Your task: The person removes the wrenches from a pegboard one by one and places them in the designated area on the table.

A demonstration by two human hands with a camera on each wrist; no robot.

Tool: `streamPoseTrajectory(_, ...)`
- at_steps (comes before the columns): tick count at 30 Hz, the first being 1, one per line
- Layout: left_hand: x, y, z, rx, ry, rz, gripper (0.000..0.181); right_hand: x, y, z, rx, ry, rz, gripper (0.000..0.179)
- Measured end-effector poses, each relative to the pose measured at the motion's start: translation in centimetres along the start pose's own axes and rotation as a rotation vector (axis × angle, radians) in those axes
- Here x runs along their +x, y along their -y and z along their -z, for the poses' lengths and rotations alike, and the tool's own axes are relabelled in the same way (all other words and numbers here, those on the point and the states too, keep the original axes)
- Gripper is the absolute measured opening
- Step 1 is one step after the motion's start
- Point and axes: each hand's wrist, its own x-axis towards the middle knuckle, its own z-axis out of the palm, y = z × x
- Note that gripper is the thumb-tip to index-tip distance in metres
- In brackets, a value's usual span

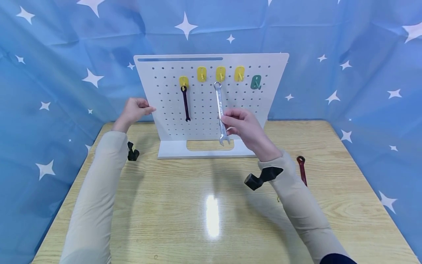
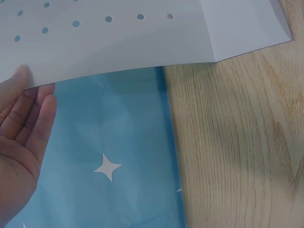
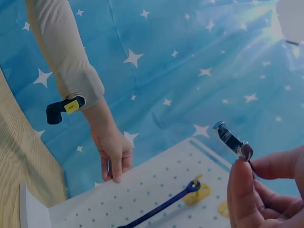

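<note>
A white pegboard [image 1: 201,110] stands upright on the table. Its left edge is pinched by my left hand [image 1: 133,112], the thumb on the front and the other fingers behind, as the left wrist view shows. My right hand [image 1: 242,126] grips a silver combination wrench [image 1: 220,110] near its lower half, ring end up, in front of the board. That ring end overlaps the area just under a yellow hook [image 1: 220,74] in the head view. A dark blue wrench [image 1: 185,104] hangs by its ring from the leftmost, lower yellow hook [image 1: 184,81].
More yellow hooks [image 1: 202,74] and one green hook [image 1: 255,82] sit along the board's upper part. On the wooden table [image 1: 178,205], a red wrench [image 1: 302,170] lies to the right, partly hidden by my right sleeve. A blue star-patterned cloth [image 1: 362,47] hangs behind.
</note>
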Motion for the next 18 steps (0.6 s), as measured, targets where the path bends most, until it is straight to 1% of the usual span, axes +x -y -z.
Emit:
streamPoseTrajectory(5,-0.1,-0.1,0.0,-0.009,0.004,0.001,0.024,-0.7,-0.5,0.8,0.004,-0.019,-0.034,0.005)
streamPoseTrajectory(12,-0.2,-0.1,0.1,-0.005,0.008,0.013,0.025,-1.6,-1.5,2.1,-0.014,-0.019,-0.038,0.008)
streamPoseTrajectory(18,-0.1,0.1,0.1,-0.013,0.008,0.018,0.027,-2.5,-2.1,3.2,-0.018,-0.029,-0.048,0.008)
